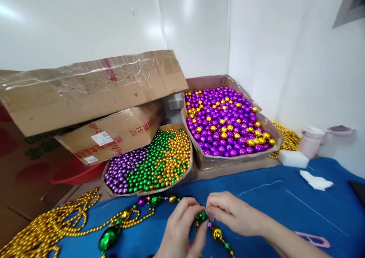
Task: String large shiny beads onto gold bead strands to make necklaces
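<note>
My left hand is closed, with thumb and fingers pinched around small green beads of a bead necklace. Right beside it, my right hand pinches what looks like a thin pale thread at those beads. The strand runs left along the cloth with green, purple and gold beads, including a large green bead. Another part hangs down below my right hand. My fingers partly hide the beads between them.
A box of purple and gold balls stands behind, beside a box of smaller purple, green and gold beads. Gold bead strands lie left on the blue cloth. At right are pink-handled scissors, a needle-like rod and a white block.
</note>
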The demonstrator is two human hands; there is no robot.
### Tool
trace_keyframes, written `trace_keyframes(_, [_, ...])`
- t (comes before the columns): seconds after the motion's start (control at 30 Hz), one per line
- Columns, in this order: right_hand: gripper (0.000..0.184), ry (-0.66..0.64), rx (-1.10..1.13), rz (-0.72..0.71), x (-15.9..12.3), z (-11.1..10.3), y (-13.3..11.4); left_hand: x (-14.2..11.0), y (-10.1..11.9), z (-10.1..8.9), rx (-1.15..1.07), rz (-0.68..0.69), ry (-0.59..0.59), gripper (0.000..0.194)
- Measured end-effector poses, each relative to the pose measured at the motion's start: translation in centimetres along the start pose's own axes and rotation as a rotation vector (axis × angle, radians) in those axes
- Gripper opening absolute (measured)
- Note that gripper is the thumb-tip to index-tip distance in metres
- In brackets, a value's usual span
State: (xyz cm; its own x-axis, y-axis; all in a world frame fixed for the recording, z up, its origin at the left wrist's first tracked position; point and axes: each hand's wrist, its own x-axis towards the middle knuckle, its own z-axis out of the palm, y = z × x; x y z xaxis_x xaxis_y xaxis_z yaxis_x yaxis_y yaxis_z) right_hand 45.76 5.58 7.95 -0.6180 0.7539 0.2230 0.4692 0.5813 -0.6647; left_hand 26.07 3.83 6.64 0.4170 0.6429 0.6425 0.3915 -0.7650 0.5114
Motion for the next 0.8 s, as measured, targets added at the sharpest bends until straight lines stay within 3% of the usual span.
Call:
trace_keyframes(0.13, [0.029,-0.036,-0.044,0.003,0.1,-0.4,0.1,-0.3,-0.7,0.0,0.180,0.123,-0.024,0.021])
trace_keyframes(0.37, [0.031,-0.052,-0.108,0.020,0.2,-1.1,-0.2,-1.9,-2.5,1.1,0.403,0.229,0.133,0.017])
trace_keyframes(0.5, [0.030,-0.063,-0.055,0.004,0.3,-0.7,-0.2,-2.3,-2.8,1.6,0.390,0.225,0.165,0.026])
trace_keyframes(0.67, [0.026,-0.056,0.104,0.004,0.6,-1.0,-0.2,-0.9,-1.2,0.8,0.086,0.020,0.041,0.015])
trace_keyframes(0.73, [0.022,-0.081,0.223,0.012,0.3,-1.7,0.3,-0.3,-0.6,-0.3,-0.126,-0.158,-0.017,0.011])
trace_keyframes(0.8, [0.019,-0.113,0.372,0.040,-0.4,-2.2,1.3,0.0,-0.3,-1.6,-0.399,-0.411,-0.010,0.019])
